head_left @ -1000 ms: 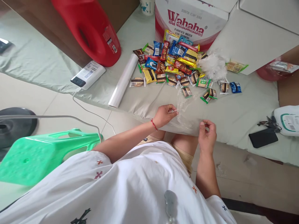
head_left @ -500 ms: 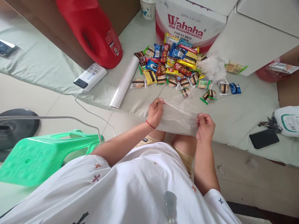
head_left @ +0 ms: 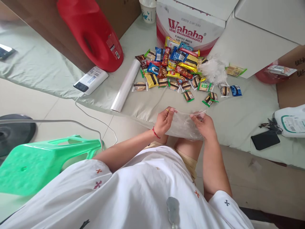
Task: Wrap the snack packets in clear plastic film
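Clear plastic film (head_left: 182, 127): thin, see-through, wrinkled, faintly shiny. Both hands (head_left: 164, 121) pinching it, one each side.

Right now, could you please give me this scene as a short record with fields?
Left hand: pinching thin, clear plastic film
Right hand: touching the film's right side; firmness of grip unclear
Beyond hands: pile of small, multicoloured wrapped snacks
Left of pile: shiny white plastic-film roll
Behind pile: red-and-white cardboard Wahaha box

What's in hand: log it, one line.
left hand: gripping clear plastic film | right hand: gripping same film | beyond: wrapped snacks
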`<action>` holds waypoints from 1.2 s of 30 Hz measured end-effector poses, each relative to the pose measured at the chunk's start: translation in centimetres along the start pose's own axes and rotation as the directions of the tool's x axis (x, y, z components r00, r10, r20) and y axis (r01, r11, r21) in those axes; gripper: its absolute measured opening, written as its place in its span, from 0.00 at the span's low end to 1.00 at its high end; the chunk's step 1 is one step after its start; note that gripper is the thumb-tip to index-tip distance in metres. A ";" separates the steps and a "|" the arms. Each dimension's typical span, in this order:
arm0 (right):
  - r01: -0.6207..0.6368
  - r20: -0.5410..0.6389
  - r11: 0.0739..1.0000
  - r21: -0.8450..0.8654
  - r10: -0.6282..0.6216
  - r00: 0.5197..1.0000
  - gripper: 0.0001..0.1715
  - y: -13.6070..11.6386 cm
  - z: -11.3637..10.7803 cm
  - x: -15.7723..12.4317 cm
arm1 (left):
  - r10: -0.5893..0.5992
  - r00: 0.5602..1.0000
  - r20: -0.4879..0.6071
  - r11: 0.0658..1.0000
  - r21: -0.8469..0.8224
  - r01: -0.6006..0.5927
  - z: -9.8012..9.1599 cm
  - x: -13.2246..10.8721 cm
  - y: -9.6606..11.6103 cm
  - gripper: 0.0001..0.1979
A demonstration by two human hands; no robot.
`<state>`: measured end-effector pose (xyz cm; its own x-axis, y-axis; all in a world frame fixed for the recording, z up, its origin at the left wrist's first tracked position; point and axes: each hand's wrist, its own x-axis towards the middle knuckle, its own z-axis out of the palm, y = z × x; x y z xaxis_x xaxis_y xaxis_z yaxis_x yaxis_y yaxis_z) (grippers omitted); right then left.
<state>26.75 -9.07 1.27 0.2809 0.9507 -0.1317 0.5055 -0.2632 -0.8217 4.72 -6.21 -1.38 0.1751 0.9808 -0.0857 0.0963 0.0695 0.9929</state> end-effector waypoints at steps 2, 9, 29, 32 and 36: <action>0.068 -0.085 0.997 0.022 -0.066 0.994 0.22 -0.4 0.9 0.9 | 0.054 0.999 0.001 0.995 0.089 -0.054 -0.2 -0.8 -0.2 0.29; 0.210 -0.204 0.892 -0.400 -0.310 0.929 0.15 -2.0 1.5 0.4 | 0.398 0.912 -0.099 0.777 0.564 -0.278 -1.1 -2.1 2.6 0.30; 0.060 0.012 0.985 0.161 -0.063 0.998 0.21 -0.9 2.0 -0.4 | 0.193 0.973 0.125 0.979 0.041 -0.199 2.0 2.5 1.7 0.13; 0.031 0.017 0.968 0.248 -0.036 0.999 0.21 -1.3 2.3 -0.5 | 0.213 0.971 0.109 0.977 -0.019 -0.212 2.3 2.8 1.4 0.14; 0.030 -0.074 0.932 0.362 -0.003 0.997 0.21 -1.2 2.1 -0.5 | 0.180 0.984 0.011 0.981 -0.076 -0.179 2.5 3.1 0.6 0.17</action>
<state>24.32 -8.90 1.20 0.3391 0.9366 -0.0880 0.1840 -0.1577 -0.9702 7.81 -3.54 -1.27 0.2003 0.9752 0.0941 -0.0111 -0.0937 0.9955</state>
